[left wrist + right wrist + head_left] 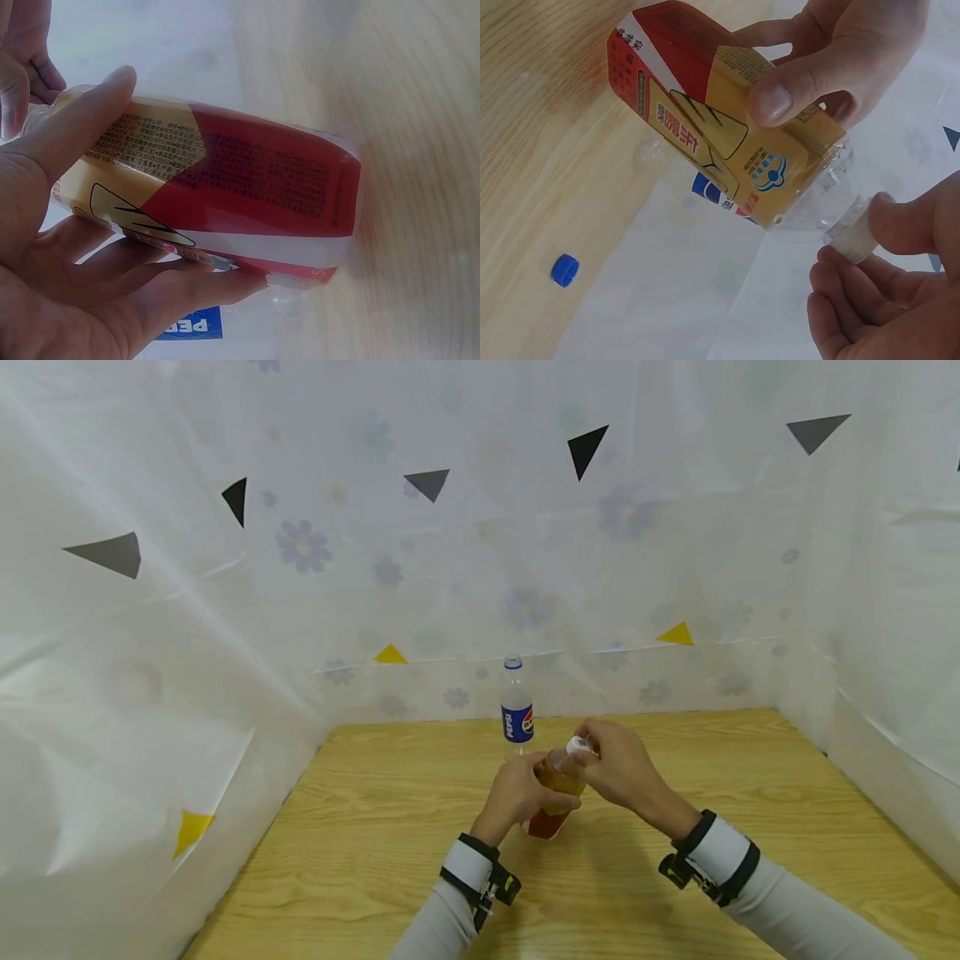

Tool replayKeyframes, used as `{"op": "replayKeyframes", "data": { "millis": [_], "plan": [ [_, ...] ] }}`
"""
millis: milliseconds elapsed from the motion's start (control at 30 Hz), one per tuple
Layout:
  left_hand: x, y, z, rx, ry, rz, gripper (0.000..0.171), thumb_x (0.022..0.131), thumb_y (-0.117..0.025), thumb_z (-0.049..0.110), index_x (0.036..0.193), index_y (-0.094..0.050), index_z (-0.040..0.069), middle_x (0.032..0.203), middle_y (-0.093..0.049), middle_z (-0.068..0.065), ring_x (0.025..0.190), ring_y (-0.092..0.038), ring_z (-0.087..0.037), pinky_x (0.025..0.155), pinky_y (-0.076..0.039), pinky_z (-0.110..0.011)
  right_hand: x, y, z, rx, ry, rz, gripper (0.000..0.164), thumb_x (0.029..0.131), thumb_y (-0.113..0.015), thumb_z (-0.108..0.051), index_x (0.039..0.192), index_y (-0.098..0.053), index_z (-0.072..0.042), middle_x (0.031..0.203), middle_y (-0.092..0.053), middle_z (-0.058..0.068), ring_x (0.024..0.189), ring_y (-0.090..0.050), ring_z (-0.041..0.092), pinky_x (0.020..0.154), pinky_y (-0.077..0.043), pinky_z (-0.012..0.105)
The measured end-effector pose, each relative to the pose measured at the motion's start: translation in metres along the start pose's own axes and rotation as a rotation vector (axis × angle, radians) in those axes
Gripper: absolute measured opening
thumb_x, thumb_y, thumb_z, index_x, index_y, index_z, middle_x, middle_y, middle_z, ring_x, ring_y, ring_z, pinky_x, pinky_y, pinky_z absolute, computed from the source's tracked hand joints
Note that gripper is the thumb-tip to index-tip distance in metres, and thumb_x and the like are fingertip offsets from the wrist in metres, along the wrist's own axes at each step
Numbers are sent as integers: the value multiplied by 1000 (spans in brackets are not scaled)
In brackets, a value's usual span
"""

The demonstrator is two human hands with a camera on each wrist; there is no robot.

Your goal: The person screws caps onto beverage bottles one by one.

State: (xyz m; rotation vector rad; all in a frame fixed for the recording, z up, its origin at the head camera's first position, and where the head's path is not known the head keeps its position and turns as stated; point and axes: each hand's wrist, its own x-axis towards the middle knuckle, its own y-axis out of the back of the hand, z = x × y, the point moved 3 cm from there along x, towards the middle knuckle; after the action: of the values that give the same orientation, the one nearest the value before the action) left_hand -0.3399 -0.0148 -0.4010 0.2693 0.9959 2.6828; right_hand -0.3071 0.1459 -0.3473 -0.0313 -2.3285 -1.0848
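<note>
A drink bottle with a red and gold label is tilted above the wooden table, its base low and its neck leaning to the right in the head view. My left hand grips the bottle round its body, the thumb across the label and the fingers on the other side. At the neck, my right hand pinches the white cap between thumb and fingers. The cap sits at the bottle's mouth; whether it is loose I cannot tell. Clear plastic shows between label and cap.
Behind my hands a clear Pepsi bottle with a blue label stands upright, no cap on its mouth. A blue cap lies on the wooden table. White flowered sheeting walls the back and sides.
</note>
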Motion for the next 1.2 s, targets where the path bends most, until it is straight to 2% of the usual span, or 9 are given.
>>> {"op": "replayKeyframes", "data": {
  "millis": [167, 433, 567, 733, 900, 1200],
  "plan": [
    [0, 1, 2, 2, -4, 5, 52, 72, -93, 36, 116, -73, 16, 105, -75, 1, 93, -71, -15, 83, -60, -35, 1, 0, 3, 0, -25, -5, 9, 90, -73, -8, 96, -67, -4, 80, -64, 5, 61, -51, 13, 52, -44, 27],
    [0, 1, 2, -5, 8, 1, 55, 72, -93, 36, 119, -72, 15, 108, -75, -1, 96, -71, -18, 85, -60, -38, 2, -1, 4, 4, -24, -5, 10, 92, -73, -11, 99, -68, -5, 85, -66, 5, 66, -53, 12, 56, -44, 28],
    [0, 1, 2, 6, 12, -1, 57, 72, -93, 36, 121, -72, 15, 108, -75, -1, 96, -71, -18, 85, -60, -37, 2, 2, 1, -16, -9, -36, 20, 94, -71, -13, 110, -68, -1, 90, -68, 8, 72, -58, 18, 59, -48, 32],
    [2, -1, 4, 22, -2, -4, 57, 72, -93, 37, 120, -72, 15, 106, -75, 1, 94, -71, -16, 83, -59, -35, 1, 8, -4, -36, 24, -72, 31, 94, -68, -4, 125, -65, -1, 108, -71, 17, 92, -68, 32, 73, -57, 46],
    [2, -1, 4, 19, 3, -1, 57, 71, -94, 36, 120, -72, 15, 105, -75, 2, 94, -70, -15, 83, -59, -35, 1, 11, -7, -14, 18, -90, 28, 92, -67, 4, 118, -68, -2, 111, -72, 16, 90, -68, 29, 74, -57, 45],
    [1, 0, 3, 24, -3, -1, 57, 71, -94, 36, 119, -73, 15, 104, -75, 2, 92, -69, -14, 82, -58, -34, 0, 10, -5, 6, 22, -91, 25, 91, -67, 6, 114, -69, -3, 107, -72, 15, 87, -68, 26, 74, -58, 44]
  ]
}}
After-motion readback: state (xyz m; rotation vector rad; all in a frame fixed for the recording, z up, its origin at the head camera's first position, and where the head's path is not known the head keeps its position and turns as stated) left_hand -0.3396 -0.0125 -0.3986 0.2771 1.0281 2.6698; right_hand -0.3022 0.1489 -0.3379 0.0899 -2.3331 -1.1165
